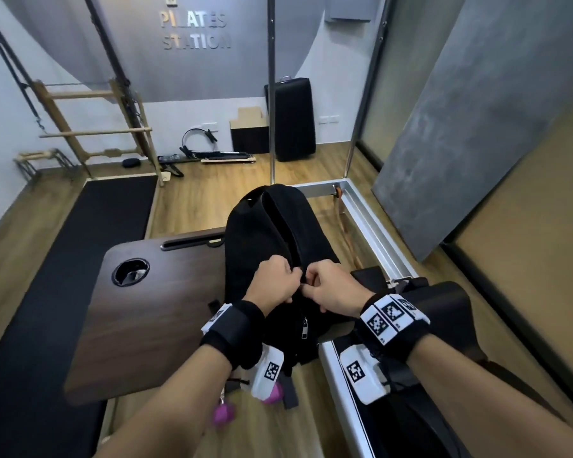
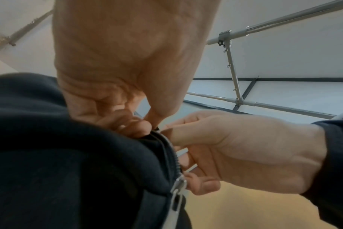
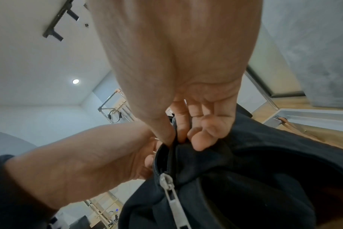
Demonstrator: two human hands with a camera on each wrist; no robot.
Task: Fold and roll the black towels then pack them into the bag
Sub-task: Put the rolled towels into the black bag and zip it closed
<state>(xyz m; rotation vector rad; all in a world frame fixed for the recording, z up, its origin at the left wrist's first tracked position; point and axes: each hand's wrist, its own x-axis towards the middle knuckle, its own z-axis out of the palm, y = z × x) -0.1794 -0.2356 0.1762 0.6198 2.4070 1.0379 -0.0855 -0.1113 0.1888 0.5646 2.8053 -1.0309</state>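
A black fabric bag lies on the right end of a dark wooden table, its zipper line running toward me. My left hand grips the bag's fabric on the left edge of the zipper. My right hand pinches the fabric on the right edge, just across from the left. A silver zipper pull hangs below both hands, also visible as the zipper pull in the right wrist view and as the zipper pull in the head view. No towel shows anywhere; the bag's inside is hidden.
The table has a round cup hole and a slot. A metal reformer frame runs along the right. A black mat lies on the wood floor at left. Pilates gear and a black case stand by the far wall.
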